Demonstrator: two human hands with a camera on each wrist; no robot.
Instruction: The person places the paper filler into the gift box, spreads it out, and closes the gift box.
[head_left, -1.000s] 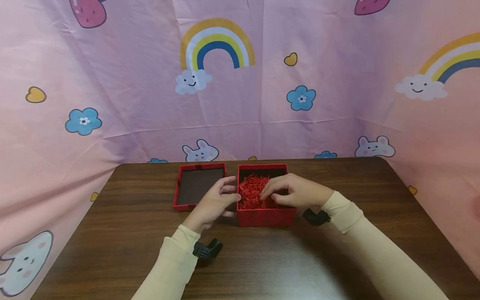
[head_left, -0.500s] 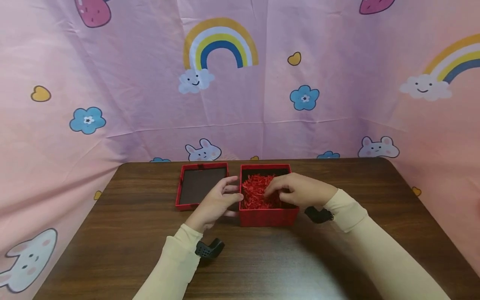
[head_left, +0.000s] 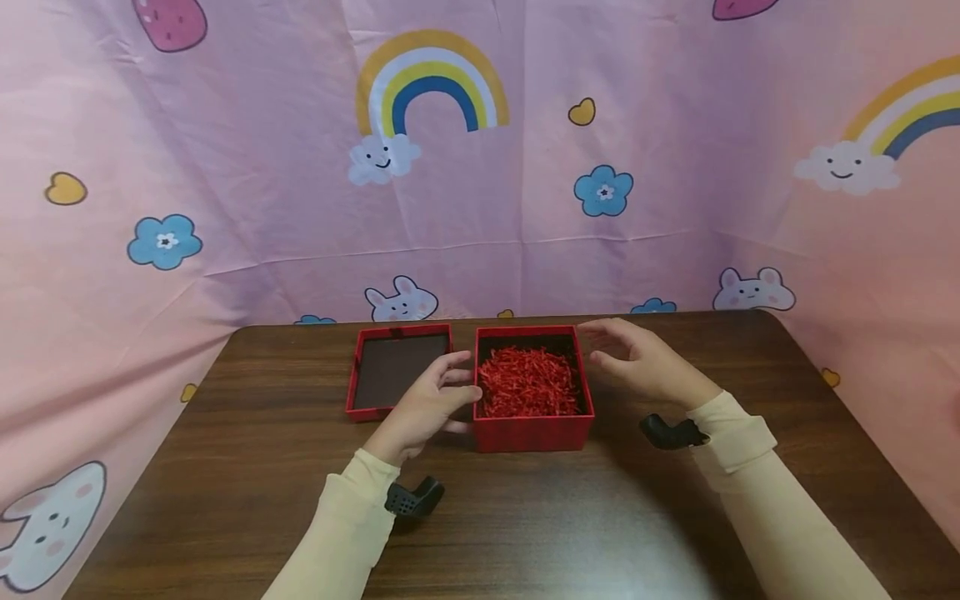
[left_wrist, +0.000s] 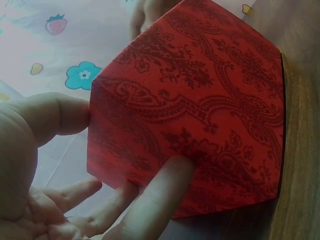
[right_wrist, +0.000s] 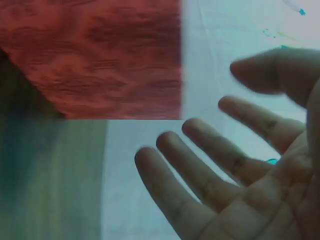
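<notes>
A red box (head_left: 534, 434) with a dark inside stands on the table, filled with red shredded paper (head_left: 529, 382). Its sides carry a dark floral pattern, plain in the left wrist view on the box wall (left_wrist: 215, 110). My left hand (head_left: 429, 406) touches the box's left side, fingers spread and fairly straight, thumb near the top rim. To the right of the box is my right hand (head_left: 637, 358), its fingers loosely extended and holding nothing. In the right wrist view that hand (right_wrist: 240, 180) is apart from the box's patterned side (right_wrist: 110, 60).
A red lid (head_left: 397, 372) lies with its dark inside up, left of the box and partly behind my left hand. The brown wooden table (head_left: 525, 525) meets a pink printed cloth (head_left: 465, 208) at the back. Each wrist carries a black camera mount (head_left: 671, 432).
My right hand has come out of the shredded paper and moved right, outside the box. The paper now shows fully. My left hand stays at the box's left side.
</notes>
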